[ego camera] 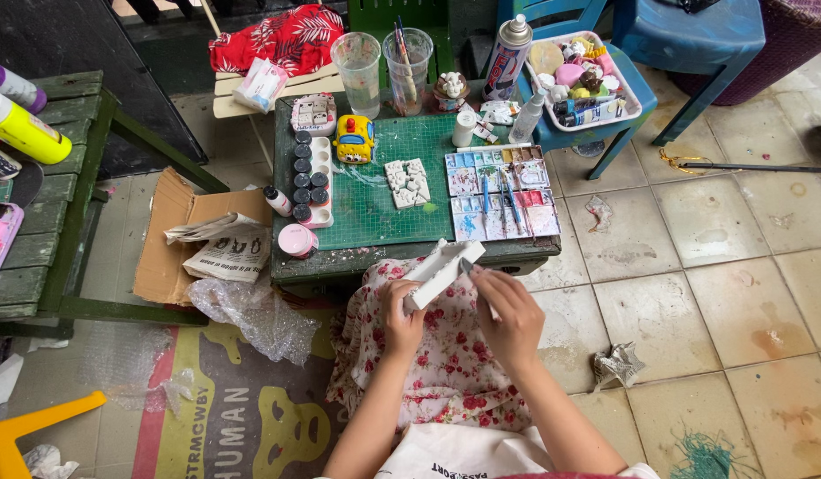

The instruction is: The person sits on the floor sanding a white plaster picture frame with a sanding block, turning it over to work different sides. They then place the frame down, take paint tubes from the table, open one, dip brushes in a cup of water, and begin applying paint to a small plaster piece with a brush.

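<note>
fingers (401, 306) of the left hand (400, 321) wrap the long white plaster block (441, 270) over the lap; right hand (510, 315) pinches a thin tool against it. block looks unpainted, paint palette (503, 191) on the worktop (375, 200) waits.

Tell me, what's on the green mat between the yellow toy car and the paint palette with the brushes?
In the head view, a white plaster piece lies between the yellow toy car and the paint palette on the green mat.

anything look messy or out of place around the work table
Yes. Crumpled bubble wrap and folded newspaper lie on the floor left of the small table, beside a flattened cardboard box. A crumpled wad of paper sits on the tiles to the right. The left hand holds a white plaster piece.
</note>
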`<control>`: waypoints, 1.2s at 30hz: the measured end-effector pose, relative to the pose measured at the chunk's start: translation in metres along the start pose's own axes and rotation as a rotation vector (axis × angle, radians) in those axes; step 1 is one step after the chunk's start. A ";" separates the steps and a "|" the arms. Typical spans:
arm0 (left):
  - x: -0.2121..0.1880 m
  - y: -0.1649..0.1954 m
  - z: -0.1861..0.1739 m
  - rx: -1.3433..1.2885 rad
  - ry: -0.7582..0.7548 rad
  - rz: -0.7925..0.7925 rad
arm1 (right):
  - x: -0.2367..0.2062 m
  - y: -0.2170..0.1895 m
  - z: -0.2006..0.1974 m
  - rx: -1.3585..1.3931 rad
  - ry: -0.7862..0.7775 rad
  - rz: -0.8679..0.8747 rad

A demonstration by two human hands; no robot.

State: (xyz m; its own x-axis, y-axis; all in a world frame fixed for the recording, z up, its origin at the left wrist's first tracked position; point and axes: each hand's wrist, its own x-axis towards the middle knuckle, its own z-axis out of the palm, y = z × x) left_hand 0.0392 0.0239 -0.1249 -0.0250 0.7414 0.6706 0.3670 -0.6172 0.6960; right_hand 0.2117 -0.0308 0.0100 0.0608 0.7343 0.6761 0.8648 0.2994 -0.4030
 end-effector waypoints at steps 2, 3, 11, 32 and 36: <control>0.000 0.001 -0.002 -0.004 0.001 -0.018 | -0.004 -0.001 -0.001 0.022 -0.018 0.006; -0.001 0.001 -0.003 -0.005 0.000 -0.028 | -0.006 -0.002 -0.003 0.034 -0.027 0.010; -0.001 -0.001 -0.002 -0.078 -0.002 -0.066 | -0.014 -0.012 -0.008 0.058 -0.084 -0.013; 0.008 -0.006 -0.013 -0.362 0.022 -0.214 | 0.023 0.003 0.008 -0.147 -0.352 -0.113; 0.010 0.000 -0.015 -0.417 0.026 -0.167 | 0.010 0.015 0.005 0.102 -0.201 0.033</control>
State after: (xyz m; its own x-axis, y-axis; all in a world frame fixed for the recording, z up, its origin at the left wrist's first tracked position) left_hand 0.0253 0.0274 -0.1144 -0.0769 0.8361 0.5431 -0.0497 -0.5473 0.8355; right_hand 0.2227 -0.0157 0.0077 -0.0211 0.8486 0.5287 0.8087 0.3254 -0.4901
